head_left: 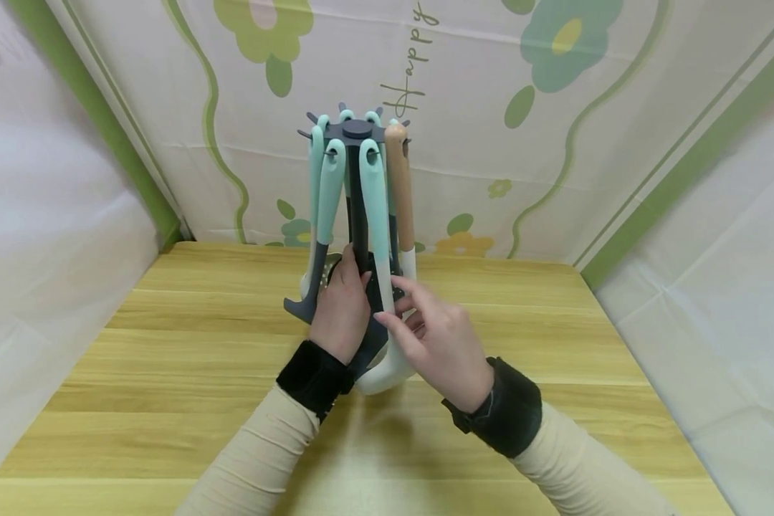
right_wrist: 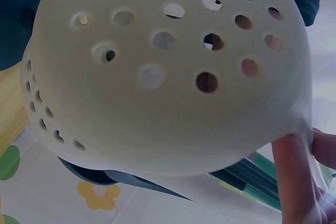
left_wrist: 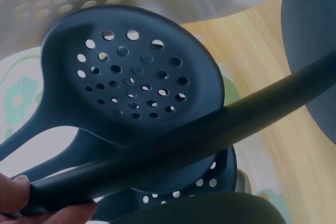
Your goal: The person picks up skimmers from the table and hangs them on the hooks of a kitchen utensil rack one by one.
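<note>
A dark rotating utensil stand (head_left: 357, 129) holds several kitchen tools hung by their handles from its hooks. My left hand (head_left: 342, 312) reaches in among them and grips the stand's dark post (left_wrist: 157, 163). My right hand (head_left: 441, 340) pinches the white neck of a slotted skimmer with a mint handle (head_left: 374, 193), thumb and forefinger on either side. Its perforated white bowl (right_wrist: 173, 114) hangs at the front, low over the table. Behind the post, a dark blue slotted spoon (left_wrist: 131, 72) shows in the left wrist view. The stand's base is mostly hidden.
A tool with a tan handle (head_left: 399, 190) hangs at the right of the stand. At the left is a dark turner-like tool (head_left: 302, 309) with a mint handle. The wooden table (head_left: 187, 373) ends at a flowered cloth backdrop (head_left: 464, 158); white cloth walls flank both sides.
</note>
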Tool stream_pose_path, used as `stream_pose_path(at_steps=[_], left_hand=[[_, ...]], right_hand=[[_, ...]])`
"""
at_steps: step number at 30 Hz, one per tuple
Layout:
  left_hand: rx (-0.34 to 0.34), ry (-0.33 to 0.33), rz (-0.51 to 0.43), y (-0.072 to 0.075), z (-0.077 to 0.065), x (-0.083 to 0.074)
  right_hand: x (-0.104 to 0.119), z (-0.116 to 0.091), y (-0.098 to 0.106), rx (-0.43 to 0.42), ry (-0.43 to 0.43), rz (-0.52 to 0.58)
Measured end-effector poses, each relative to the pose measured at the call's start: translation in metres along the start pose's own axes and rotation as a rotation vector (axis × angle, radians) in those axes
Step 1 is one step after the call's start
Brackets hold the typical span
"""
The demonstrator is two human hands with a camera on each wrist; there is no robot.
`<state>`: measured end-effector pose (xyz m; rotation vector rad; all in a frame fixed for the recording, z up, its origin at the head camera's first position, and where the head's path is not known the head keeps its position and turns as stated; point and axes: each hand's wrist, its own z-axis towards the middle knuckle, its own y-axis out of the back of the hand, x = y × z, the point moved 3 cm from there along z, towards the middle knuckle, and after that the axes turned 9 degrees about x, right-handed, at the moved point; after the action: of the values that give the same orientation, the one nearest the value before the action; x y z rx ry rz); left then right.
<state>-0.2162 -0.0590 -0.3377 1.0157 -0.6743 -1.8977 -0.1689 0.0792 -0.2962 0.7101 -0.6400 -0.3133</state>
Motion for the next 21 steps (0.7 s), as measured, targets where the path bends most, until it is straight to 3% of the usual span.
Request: stream_pose_path(at_steps=[9,14,21], left_hand=[[0.154,-0.006,-0.155,0.0064,0.0021,0.0067],[0.162,-0.02,-0.17,0.0079,0.0004,0.0053],[0.153,0.013,-0.212,0.0086,-0.0019,0.0019]], right_hand=[[-0.0026,0.002,-0.0045,-0.002,-0.002,0.001],[-0.0041,0.0036,-0.0071,0.011,-0.018,0.005],[-0.0076,0.0041,-0.009,0.023,-0.035,0.001]])
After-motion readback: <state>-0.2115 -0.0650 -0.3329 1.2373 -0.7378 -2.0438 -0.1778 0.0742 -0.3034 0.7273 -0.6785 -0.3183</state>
